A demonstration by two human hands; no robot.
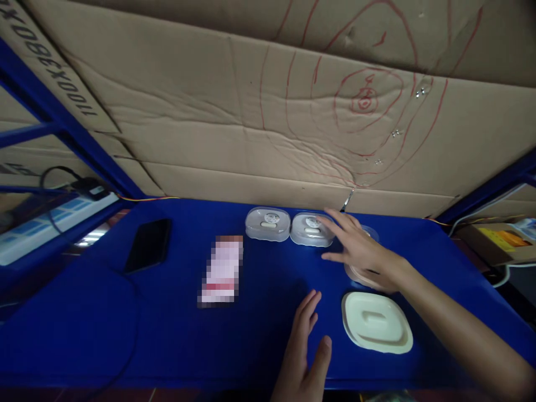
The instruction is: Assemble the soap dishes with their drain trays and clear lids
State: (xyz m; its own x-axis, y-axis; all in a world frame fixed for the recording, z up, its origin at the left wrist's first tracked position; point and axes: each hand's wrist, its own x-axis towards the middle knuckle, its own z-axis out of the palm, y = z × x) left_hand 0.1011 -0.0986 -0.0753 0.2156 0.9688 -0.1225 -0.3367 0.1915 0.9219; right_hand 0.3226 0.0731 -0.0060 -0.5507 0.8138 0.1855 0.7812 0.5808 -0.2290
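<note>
Your left hand hangs empty, right hand spread near two clear containers, apparently already paired at the bench's back edge; a cream dish remains apart, nearer the front.

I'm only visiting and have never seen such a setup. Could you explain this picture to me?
There's no robot here, just a person's two bare hands. The single picture comes from a camera worn on the head, looking forward and down. On the blue table lie two clear containers, a cream lid-like piece, a black slab and a blurred pink-and-white item. The left hand is open, holding nothing. The right hand is spread beside one clear container, perhaps touching it, and partly hides other pieces. Cardboard stands behind.
</note>
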